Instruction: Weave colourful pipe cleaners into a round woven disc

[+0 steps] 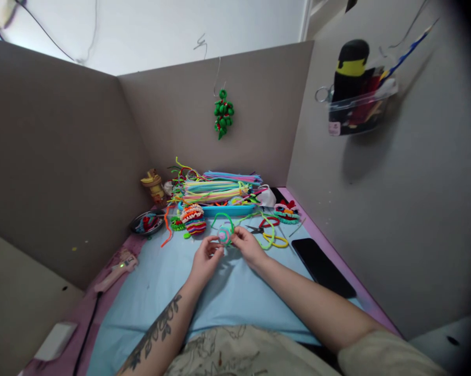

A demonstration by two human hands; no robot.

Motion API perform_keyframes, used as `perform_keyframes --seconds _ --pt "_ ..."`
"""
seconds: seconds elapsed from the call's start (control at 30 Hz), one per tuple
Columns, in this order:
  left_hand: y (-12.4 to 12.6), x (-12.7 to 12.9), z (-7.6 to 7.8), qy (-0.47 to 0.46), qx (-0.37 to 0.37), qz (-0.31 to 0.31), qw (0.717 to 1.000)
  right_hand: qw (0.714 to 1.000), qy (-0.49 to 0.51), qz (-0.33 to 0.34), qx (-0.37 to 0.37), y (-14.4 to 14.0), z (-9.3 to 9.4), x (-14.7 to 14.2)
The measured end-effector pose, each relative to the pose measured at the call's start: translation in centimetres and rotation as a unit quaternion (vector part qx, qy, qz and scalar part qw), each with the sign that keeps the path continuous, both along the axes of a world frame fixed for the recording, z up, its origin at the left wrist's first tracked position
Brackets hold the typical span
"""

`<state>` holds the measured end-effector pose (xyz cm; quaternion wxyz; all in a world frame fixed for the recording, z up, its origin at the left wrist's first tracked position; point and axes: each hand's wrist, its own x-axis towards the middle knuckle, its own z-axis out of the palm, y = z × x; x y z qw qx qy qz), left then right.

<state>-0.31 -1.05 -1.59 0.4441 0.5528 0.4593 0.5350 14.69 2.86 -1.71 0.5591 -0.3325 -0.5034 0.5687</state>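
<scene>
A small round coil of pink and teal pipe cleaner (224,234) is held up between my two hands above the light blue cloth. My left hand (208,257) has its curled fingers at the coil's left edge. At the right edge my right hand (249,246) pinches it between thumb and finger. A green pipe cleaner (223,215) arches up from the coil. Just right of my right hand lie scissors (275,240) with red and yellow about the handles, and a light green pipe cleaner loops over them.
Behind the hands, a blue tray (227,210) carries bundles of pipe cleaners (215,190). A striped pipe-cleaner piece (194,219) and a dark bowl (147,223) stand left. A black phone (322,267) lies right, a pink glue gun (116,272) left. Grey panels enclose the table.
</scene>
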Motion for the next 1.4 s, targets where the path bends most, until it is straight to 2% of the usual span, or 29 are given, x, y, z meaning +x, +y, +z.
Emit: perform_keyframes --seconds 0.13,0.2,0.27,0.37,0.47,0.57,0.8,1.0,1.07,1.17,1.3,1.4 --pt "-0.3 0.4 0.4 -0.039 -0.019 0.017 0.999 0.997 0.055 0.007 -0.044 -0.6 0.6 -0.3" --pt "-0.5 0.4 1.1 -0.083 -0.038 -0.001 0.996 0.995 0.073 0.034 -0.055 -0.9 0.8 -0.5" --pt "-0.6 0.4 1.8 -0.123 -0.053 -0.017 0.991 0.994 0.06 0.065 -0.057 -1.3 0.8 -0.8" --pt "-0.5 0.3 2.3 -0.147 -0.067 0.009 0.987 0.997 0.02 0.068 -0.043 -1.8 0.8 -1.2" --pt "-0.3 0.2 2.2 -0.14 -0.085 0.028 0.986 0.999 0.007 0.024 -0.032 -1.9 0.8 -1.2" --pt "-0.2 0.0 1.9 -0.144 -0.101 0.019 0.984 1.0 0.012 0.011 -0.024 -1.6 1.0 -1.0" --pt "-0.2 0.0 1.8 -0.192 -0.142 -0.013 0.971 0.996 0.056 0.026 -0.066 -0.4 0.7 -0.5" --pt "-0.3 0.0 2.1 -0.194 -0.167 -0.042 0.966 0.992 0.022 0.092 -0.08 0.0 0.1 -0.1" --pt "-0.3 -0.1 2.0 -0.186 -0.169 -0.046 0.967 0.992 0.021 0.095 -0.077 0.0 0.0 0.0" --pt "-0.1 -0.2 1.7 -0.145 -0.144 -0.017 0.979 0.994 0.045 0.074 -0.074 0.1 0.0 -0.1" --pt "0.1 -0.2 1.2 -0.06 -0.021 0.067 0.996 0.992 0.079 0.038 -0.089 0.1 0.2 -0.2" --pt "0.0 0.0 1.2 -0.037 0.017 0.036 0.999 0.99 0.094 0.042 -0.1 0.0 0.4 -0.2"
